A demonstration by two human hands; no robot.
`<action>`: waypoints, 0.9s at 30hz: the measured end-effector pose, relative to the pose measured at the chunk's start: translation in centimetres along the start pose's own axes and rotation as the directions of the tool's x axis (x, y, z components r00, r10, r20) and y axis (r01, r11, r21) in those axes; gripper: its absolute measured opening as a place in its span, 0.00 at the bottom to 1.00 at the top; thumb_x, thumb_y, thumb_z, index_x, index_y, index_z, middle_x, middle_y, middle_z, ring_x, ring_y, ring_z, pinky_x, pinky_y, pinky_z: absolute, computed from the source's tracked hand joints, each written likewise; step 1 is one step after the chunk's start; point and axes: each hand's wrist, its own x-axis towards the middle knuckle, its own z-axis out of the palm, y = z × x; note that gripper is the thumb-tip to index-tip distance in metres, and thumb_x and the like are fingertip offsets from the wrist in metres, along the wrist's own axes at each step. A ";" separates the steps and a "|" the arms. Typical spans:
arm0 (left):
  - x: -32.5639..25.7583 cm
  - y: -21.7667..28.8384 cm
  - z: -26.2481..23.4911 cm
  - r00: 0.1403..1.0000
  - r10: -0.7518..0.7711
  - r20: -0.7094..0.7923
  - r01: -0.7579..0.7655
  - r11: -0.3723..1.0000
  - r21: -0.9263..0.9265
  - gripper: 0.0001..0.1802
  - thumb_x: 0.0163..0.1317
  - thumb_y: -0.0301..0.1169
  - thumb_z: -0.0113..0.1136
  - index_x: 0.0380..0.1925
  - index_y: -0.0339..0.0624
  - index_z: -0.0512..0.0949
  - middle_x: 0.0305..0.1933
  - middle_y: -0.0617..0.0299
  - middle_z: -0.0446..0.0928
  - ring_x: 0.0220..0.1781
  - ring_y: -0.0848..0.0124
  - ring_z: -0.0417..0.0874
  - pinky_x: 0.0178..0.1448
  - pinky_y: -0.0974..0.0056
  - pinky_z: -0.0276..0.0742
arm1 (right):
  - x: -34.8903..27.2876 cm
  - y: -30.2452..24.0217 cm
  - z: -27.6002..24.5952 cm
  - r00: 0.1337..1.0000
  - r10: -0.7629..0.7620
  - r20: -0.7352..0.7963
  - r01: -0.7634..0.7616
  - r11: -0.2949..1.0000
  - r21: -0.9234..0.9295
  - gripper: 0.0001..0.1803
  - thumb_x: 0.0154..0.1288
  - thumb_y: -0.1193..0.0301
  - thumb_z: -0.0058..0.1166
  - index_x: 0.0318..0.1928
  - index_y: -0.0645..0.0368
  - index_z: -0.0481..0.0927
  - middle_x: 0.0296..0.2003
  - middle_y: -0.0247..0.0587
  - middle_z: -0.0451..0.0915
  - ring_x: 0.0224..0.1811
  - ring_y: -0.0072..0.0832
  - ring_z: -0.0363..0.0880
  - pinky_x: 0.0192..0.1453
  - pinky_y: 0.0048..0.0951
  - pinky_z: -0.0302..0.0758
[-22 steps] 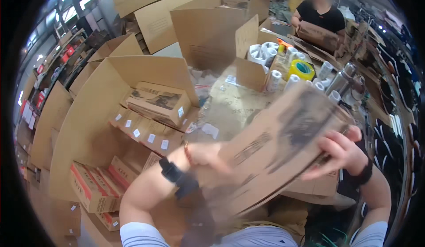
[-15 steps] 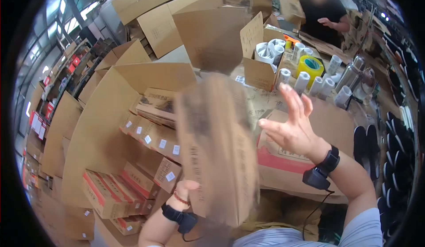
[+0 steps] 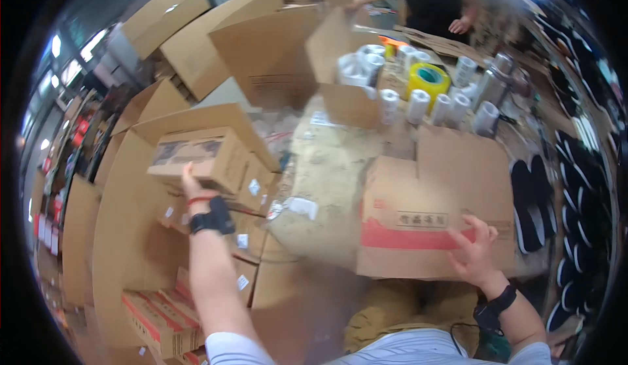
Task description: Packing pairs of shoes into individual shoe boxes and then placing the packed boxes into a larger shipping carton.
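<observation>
My left hand (image 3: 193, 185) is at the near side of a brown cardboard box (image 3: 226, 165) with dark print on top, gripping it with a finger up along its face. This box rests on other boxes inside a large open carton (image 3: 114, 234) at the left. Part of the left hand's grip is hidden. On the right, my right hand (image 3: 475, 250) is open, its fingers apart and slightly bent, over a flattened cardboard box (image 3: 399, 247) with a red stripe. It holds nothing.
Several white label rolls (image 3: 419, 106) and a roll of yellow tape (image 3: 428, 85) stand on the table (image 3: 327, 169), near a steel flask (image 3: 492, 84). Black shoes (image 3: 533, 201) line the right side. Across the table is a person in black (image 3: 428, 2). Red-striped boxes (image 3: 163, 319) lie lower in the carton.
The box my left hand held in front of me has moved left into the large carton. My right hand has lowered toward the flattened box. The view has shifted.
</observation>
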 end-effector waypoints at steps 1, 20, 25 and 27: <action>-0.2 0.2 0.0 0.993 -0.111 0.036 0.110 0.993 0.035 0.33 0.52 0.53 0.56 0.52 0.42 0.74 0.53 0.54 0.75 0.53 0.55 0.77 0.58 0.48 0.71 | -1.9 1.9 -0.6 0.994 0.107 0.035 -0.107 0.994 0.004 0.33 0.42 0.66 0.66 0.55 0.46 0.77 0.58 0.46 0.65 0.58 0.40 0.65 0.57 0.43 0.55; -26.5 -23.6 13.5 0.891 0.181 0.416 -0.436 0.595 0.675 0.26 0.67 0.28 0.48 0.63 0.27 0.63 0.65 0.45 0.66 0.68 0.63 0.65 0.68 0.61 0.62 | -12.6 7.6 -0.1 0.772 0.631 -0.076 -0.608 0.768 0.201 0.51 0.39 0.49 0.72 0.63 0.61 0.67 0.63 0.61 0.61 0.64 0.54 0.62 0.65 0.43 0.64; -29.2 -18.9 16.4 0.745 0.368 0.557 -0.558 0.801 0.218 0.28 0.66 0.29 0.51 0.64 0.27 0.61 0.68 0.46 0.62 0.68 0.63 0.65 0.68 0.60 0.62 | -10.9 8.1 -4.3 0.786 0.586 -0.197 -0.564 0.810 0.161 0.45 0.42 0.46 0.69 0.57 0.60 0.69 0.52 0.56 0.72 0.55 0.49 0.71 0.55 0.44 0.69; -29.8 -18.0 19.6 0.456 0.613 0.645 -0.890 0.314 0.331 0.31 0.65 0.36 0.54 0.63 0.31 0.60 0.69 0.47 0.60 0.69 0.61 0.64 0.72 0.56 0.57 | -10.3 8.2 -5.3 0.784 0.584 -0.211 -0.535 0.808 0.247 0.41 0.44 0.46 0.68 0.53 0.59 0.70 0.47 0.54 0.76 0.50 0.48 0.75 0.50 0.44 0.72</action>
